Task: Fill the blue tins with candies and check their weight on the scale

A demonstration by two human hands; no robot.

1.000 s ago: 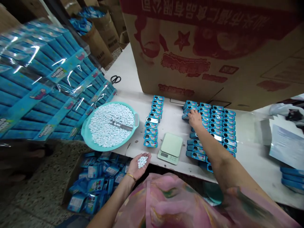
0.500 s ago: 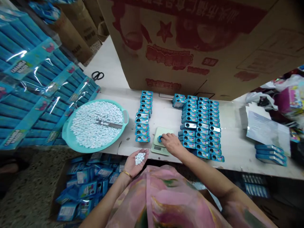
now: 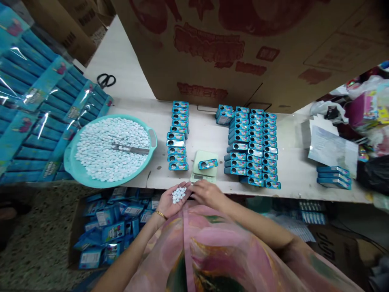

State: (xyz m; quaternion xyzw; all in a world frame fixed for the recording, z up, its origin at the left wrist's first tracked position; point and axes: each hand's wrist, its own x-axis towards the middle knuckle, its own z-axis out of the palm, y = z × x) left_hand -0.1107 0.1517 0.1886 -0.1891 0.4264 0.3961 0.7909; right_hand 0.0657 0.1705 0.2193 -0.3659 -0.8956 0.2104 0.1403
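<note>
White candies (image 3: pixel 179 194) lie heaped in the cupped palm of my left hand (image 3: pixel 170 202), at the table's front edge. My right hand (image 3: pixel 208 194) is beside it, its fingers bent together near the left fingertips; whatever they may hold is too small to make out. Just beyond, a small blue tin (image 3: pixel 208 164) rests tilted on a pale green scale (image 3: pixel 204 156), touched by neither hand. A column of blue tins (image 3: pixel 177 150) stands left of the scale, and several columns of tins (image 3: pixel 254 147) stand to its right.
A turquoise basin (image 3: pixel 153 138) of white candies, with a metal scoop in it, sits at the left near black scissors (image 3: pixel 106 80). A big cardboard box (image 3: pixel 209 73) stands behind. Wrapped blue packs (image 3: pixel 42 109) are stacked at far left.
My right hand has left the tin on the scale and come back beside my left hand. The tin is now uncovered. The whole view has shifted slightly.
</note>
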